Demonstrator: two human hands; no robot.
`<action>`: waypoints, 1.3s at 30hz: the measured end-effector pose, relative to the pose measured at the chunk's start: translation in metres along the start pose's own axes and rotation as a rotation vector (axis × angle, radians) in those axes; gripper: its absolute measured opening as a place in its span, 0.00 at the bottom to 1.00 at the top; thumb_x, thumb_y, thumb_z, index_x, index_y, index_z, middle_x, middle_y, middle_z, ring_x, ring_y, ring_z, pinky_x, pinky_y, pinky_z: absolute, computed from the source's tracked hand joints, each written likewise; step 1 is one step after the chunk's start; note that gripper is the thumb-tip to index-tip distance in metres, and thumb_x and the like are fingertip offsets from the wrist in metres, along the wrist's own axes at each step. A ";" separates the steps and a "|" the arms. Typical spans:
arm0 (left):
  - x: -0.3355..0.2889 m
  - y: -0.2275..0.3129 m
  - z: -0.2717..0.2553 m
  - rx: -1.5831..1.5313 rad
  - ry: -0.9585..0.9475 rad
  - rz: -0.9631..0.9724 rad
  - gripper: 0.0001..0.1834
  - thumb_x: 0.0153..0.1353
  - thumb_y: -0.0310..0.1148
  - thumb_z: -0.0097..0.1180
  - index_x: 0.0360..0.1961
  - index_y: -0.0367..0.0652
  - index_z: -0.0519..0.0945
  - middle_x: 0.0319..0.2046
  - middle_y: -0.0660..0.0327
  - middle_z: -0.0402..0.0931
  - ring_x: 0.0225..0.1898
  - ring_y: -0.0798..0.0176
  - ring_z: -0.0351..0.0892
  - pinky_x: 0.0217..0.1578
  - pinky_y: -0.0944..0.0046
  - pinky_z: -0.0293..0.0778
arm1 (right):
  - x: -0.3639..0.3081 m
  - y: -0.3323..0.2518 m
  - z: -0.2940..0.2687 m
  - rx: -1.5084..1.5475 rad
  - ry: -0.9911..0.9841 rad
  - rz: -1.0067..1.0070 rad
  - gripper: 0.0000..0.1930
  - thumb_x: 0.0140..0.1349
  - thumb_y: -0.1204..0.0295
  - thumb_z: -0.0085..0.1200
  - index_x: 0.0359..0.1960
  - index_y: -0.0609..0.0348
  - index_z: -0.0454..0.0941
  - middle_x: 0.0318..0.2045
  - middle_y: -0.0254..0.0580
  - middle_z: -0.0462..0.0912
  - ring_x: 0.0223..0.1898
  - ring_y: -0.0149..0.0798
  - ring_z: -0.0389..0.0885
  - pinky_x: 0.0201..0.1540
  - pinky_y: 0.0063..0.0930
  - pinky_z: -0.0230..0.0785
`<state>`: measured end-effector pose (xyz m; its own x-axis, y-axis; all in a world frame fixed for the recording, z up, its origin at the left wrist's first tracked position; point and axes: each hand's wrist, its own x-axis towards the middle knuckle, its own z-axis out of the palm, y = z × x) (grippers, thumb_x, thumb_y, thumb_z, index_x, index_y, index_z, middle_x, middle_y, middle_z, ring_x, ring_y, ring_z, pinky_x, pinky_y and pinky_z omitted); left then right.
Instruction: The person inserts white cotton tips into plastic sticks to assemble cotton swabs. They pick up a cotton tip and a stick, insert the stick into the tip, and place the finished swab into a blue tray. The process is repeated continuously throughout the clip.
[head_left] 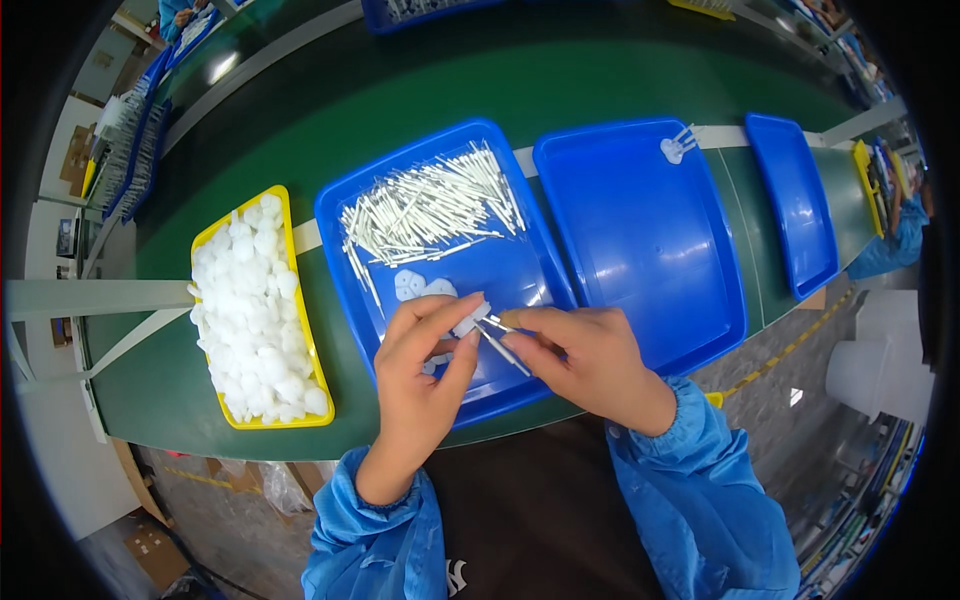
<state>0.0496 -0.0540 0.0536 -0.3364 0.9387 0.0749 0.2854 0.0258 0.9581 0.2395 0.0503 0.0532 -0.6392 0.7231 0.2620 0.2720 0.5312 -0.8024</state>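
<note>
Over the near end of a blue tray (505,268), my left hand (420,370) pinches a small white lobed plastic piece (470,320) between thumb and fingers. My right hand (595,362) is closed on thin white sticks (505,354), whose ends meet or nearly meet the piece; whether any sits inside it I cannot tell. Farther back in this tray lies a heap of similar white sticks (430,210). Several more lobed pieces (409,285) rest beside my left hand, partly covered by it.
To the left, a yellow tray (307,318) is heaped with white rounded pieces (255,310). A second blue tray (640,255) holds one lobed piece with sticks (676,150) in its far right corner. Another blue tray (795,215) stands farther right on the green table (620,85). A white post (110,296) reaches in at left.
</note>
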 end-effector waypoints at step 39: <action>0.030 -0.006 -0.005 0.223 -0.092 -0.040 0.25 0.65 0.20 0.73 0.64 0.44 0.90 0.36 0.50 0.91 0.34 0.53 0.91 0.40 0.59 0.83 | 0.041 0.032 0.008 0.118 -0.089 0.103 0.07 0.64 0.71 0.77 0.41 0.58 0.95 0.26 0.46 0.89 0.23 0.42 0.88 0.27 0.31 0.76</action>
<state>0.0333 -0.0272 0.0510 -0.2715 0.9624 0.0028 0.4682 0.1295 0.8741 0.2160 0.0935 0.0345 -0.6752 0.7259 0.1308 0.2560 0.3969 -0.8815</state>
